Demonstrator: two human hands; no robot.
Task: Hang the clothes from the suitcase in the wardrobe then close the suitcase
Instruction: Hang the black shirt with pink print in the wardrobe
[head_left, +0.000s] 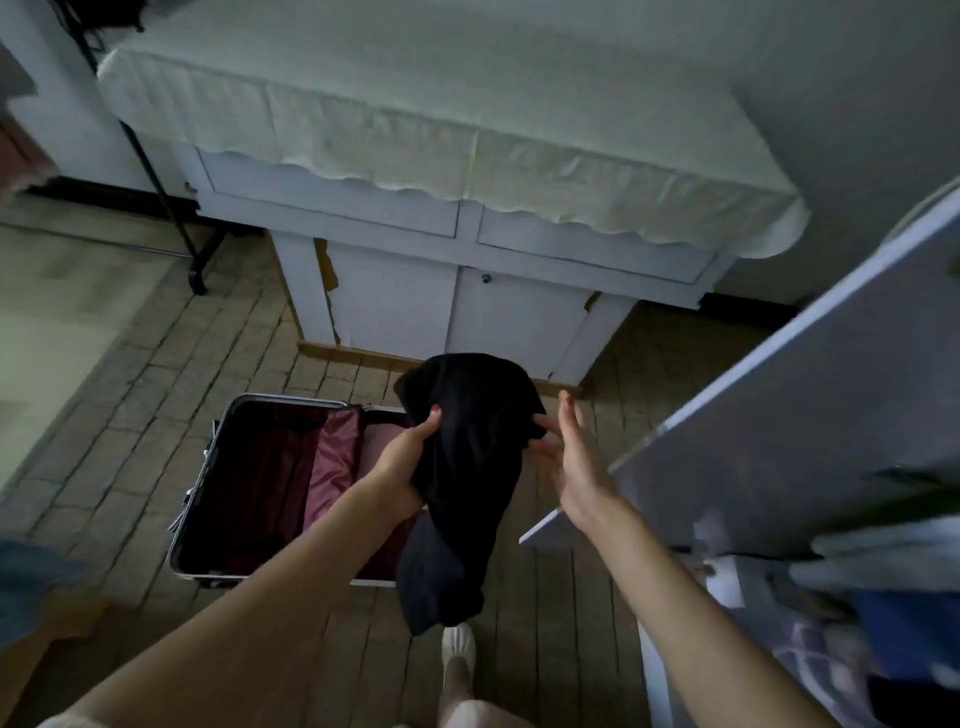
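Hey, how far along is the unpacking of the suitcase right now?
The suitcase lies open on the floor, its visible lining bare, so most of it looks emptied. In hand: the left hand grips a black garment, the right hand touching its edge. Left: hanging it behind the open wardrobe door, then closing the suitcase.

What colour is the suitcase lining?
Dark red lining with a pinker divider; head view, the only one.

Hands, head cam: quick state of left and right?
Left hand: grips the black garment, held up over the open suitcase.
Right hand: fingers straight, touching the garment's right edge, not gripping it.
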